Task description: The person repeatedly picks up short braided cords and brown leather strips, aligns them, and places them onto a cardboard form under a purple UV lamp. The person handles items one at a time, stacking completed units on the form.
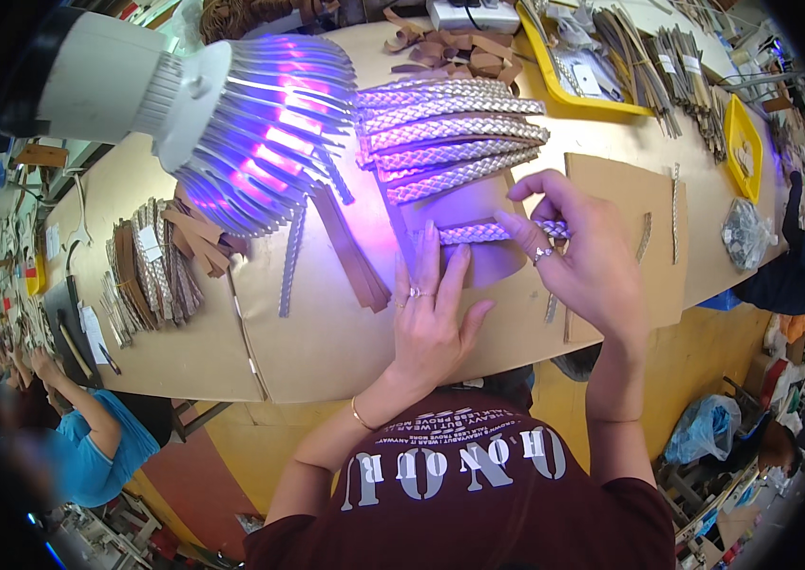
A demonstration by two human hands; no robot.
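A narrow silvery braided strap [488,234] lies crosswise over the brown board in front of me. My left hand [433,318] rests on its left end, fingers stretched and pressing it down from above. At the other end, my right hand [588,261] is closed, thumb and fingers pinching the strap near its tip. Just beyond my hands, several similar braided straps [460,128] lie side by side in a row. A large finned lamp [260,133] throws violet light over them from the left.
Brown flat strips [350,252] and a bundle of braided straps [151,261] lie to the left. A cardboard sheet [626,275] lies at right. Farther off are brown scraps [464,52], a yellow tray [564,95] and a clear plastic bag [747,233]. Other people sit on both sides.
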